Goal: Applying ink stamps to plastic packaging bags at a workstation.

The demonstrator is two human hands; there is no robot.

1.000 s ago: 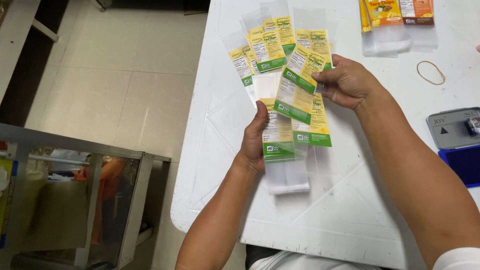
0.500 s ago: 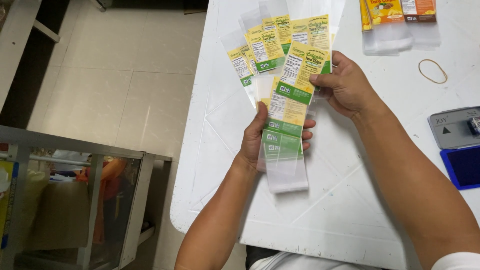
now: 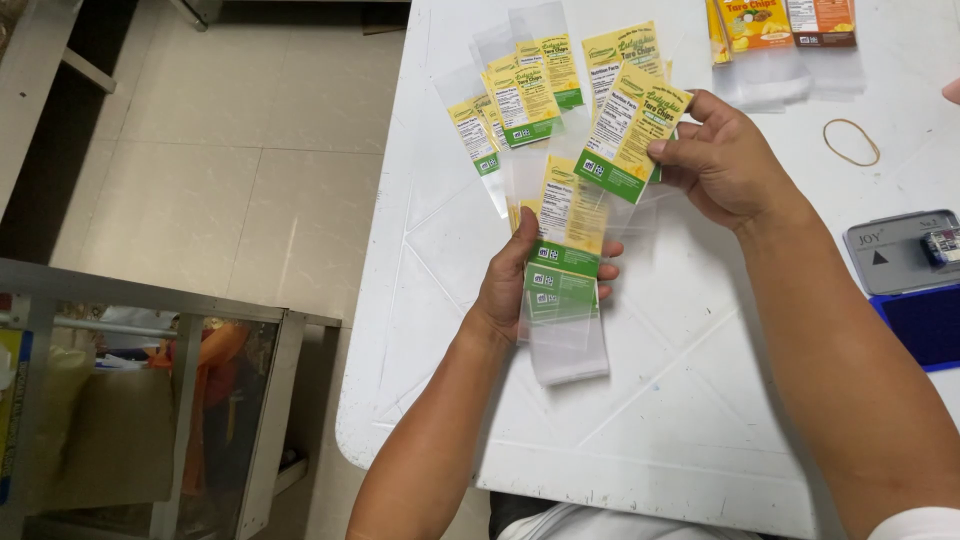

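My left hand (image 3: pixel 520 285) grips a stack of clear plastic bags with yellow and green labels (image 3: pixel 567 262) above the white table (image 3: pixel 640 430). My right hand (image 3: pixel 725 165) pinches a single yellow-green labelled bag (image 3: pixel 630 130) by its lower corner, lifted up and to the right of the stack. More bags of the same kind (image 3: pixel 515 105) lie fanned out on the table beyond my left hand.
A rubber band (image 3: pixel 851 141) lies on the table at right. A grey and blue stamp pad case (image 3: pixel 905 275) sits at the right edge. Orange-labelled bags (image 3: pixel 780 35) lie at the top. A metal-framed rack (image 3: pixel 150 400) stands on the tiled floor at left.
My right hand has pulled one bag off the top of the stack and moved it up and to the right. My left hand keeps hold of the remaining stack.
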